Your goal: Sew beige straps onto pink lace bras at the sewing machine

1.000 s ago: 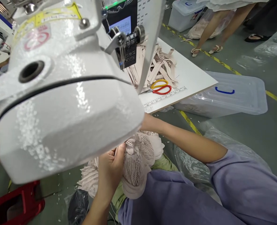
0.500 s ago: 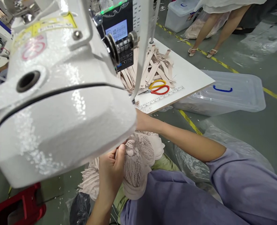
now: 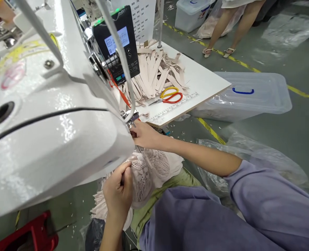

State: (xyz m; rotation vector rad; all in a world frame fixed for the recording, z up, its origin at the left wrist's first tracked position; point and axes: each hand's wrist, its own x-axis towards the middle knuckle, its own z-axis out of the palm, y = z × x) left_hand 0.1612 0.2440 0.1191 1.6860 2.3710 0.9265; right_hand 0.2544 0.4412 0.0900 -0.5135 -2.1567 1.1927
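Observation:
A big white sewing machine head (image 3: pixel 52 132) fills the left of the view and hides the needle area. My left hand (image 3: pixel 118 191) is closed on a pale pink lace garment (image 3: pixel 149 170) that lies bunched in my lap. My right hand (image 3: pixel 144 134) reaches under the machine head by the presser foot, fingers pinched together at the fabric edge; what they hold is hidden. A black control panel (image 3: pixel 118 43) with a lit screen stands behind the machine.
Beige fabric strips (image 3: pixel 154 73) are piled on the white table (image 3: pixel 209 83), with red and yellow scissors (image 3: pixel 168 97) beside them. A clear lidded bin (image 3: pixel 246 97) sits on the floor at right, plastic bags near it. Another person's legs (image 3: pixel 230 28) stand at the back.
The view has shifted right and down, so the machine head sits further left. My right hand, hidden before, now shows by the presser foot. My left hand keeps its hold on the lace.

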